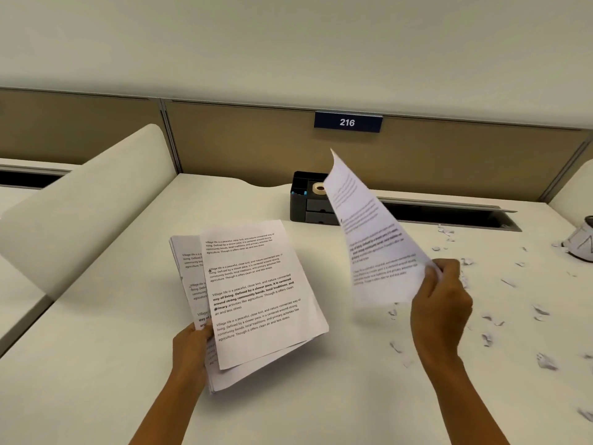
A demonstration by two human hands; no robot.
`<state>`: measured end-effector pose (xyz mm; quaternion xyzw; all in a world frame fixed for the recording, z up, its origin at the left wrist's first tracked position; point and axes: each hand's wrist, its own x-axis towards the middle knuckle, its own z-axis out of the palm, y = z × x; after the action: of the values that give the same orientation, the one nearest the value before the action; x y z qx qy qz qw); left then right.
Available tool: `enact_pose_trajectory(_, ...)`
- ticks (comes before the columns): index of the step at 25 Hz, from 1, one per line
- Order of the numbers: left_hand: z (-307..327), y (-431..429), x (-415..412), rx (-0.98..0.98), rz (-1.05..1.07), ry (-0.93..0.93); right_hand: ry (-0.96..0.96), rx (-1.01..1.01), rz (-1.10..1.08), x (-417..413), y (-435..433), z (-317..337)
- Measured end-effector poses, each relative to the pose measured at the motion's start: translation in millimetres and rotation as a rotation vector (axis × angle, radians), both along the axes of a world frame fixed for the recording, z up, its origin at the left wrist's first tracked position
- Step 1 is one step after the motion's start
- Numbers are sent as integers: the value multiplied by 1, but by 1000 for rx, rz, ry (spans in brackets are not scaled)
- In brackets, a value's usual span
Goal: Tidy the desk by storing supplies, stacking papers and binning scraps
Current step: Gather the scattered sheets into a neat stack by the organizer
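Left hand (192, 345) grips loose stack of printed sheets (256, 300) by near-left edge, over desk (96, 380). Right hand (441, 300) pinches single sheet (369, 239) at lower corner; sheet raised, blurred. Paper scraps (513, 284) scattered on desk at right. Black organiser (308, 203) holding tape roll (318, 188) at back. Pale object (580, 242) at right edge, possibly cup.

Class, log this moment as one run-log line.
left hand: holds stack of printed white papers | right hand: pinches single printed white sheet | torn paper scraps: on cream desk
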<state>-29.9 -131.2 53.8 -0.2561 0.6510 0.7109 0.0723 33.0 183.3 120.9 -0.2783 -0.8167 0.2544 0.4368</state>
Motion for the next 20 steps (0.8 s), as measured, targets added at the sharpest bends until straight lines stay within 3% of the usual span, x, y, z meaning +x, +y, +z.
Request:
enact_pose_trajectory(4,4,4,2,8,-11,5,72,-330,124,2,-14,19)
enact_pose_trajectory(9,16,15,8,17,-73,17,-122,-645,270,-3,-47,-8)
enact_pose_trajectory(13,15,19,9,28,-121,22,-341,-649,327,-8,-65,-31)
enact_pose_trajectory(20,19,23,8,38,-158,48,-678,-485,465,-7,-70,-40)
